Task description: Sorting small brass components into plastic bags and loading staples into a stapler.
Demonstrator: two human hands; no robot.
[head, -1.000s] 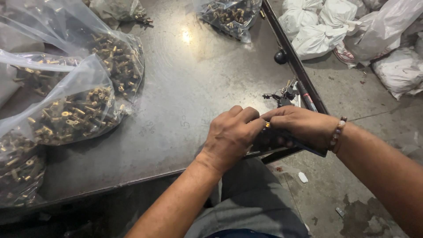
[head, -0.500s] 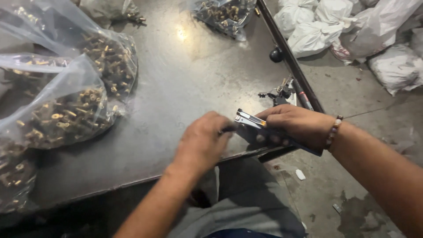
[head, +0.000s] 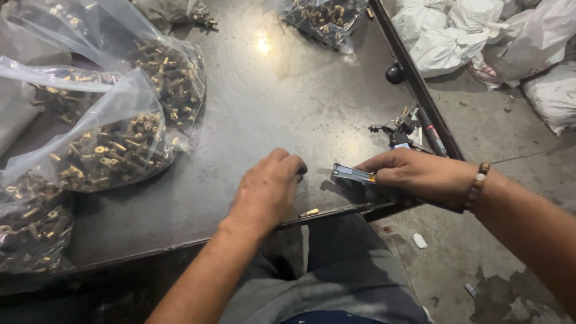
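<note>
The head camera looks down on a dark metal bench (head: 252, 120) with a sheen of reflected light near its far middle. The right hand (head: 420, 177) rests at the bench's near right corner and is clenched around a small flat metal tool (head: 354, 174), whose silvery end sticks out to the left past the fingertips; a beaded bracelet (head: 477, 185) sits on that wrist. The left hand (head: 267, 192) lies palm down on the bench just beside the tool's free end, fingers curled under — whether it grips anything cannot be told. A single small brass piece (head: 309, 212) lies on the bench near the front edge, between the two hands and touching neither.

To the left, clear plastic bags of brass fittings (head: 114, 150) are heaped against one another, well apart from the hands. Another such bag (head: 321, 15) sits at the far edge. A bunch of keys (head: 396, 127) lies by the bench's right rim, just beyond the right hand. Past that rim, white sacks (head: 480, 42) are piled on the concrete floor (head: 510, 132) — stained and littered with small scraps.
</note>
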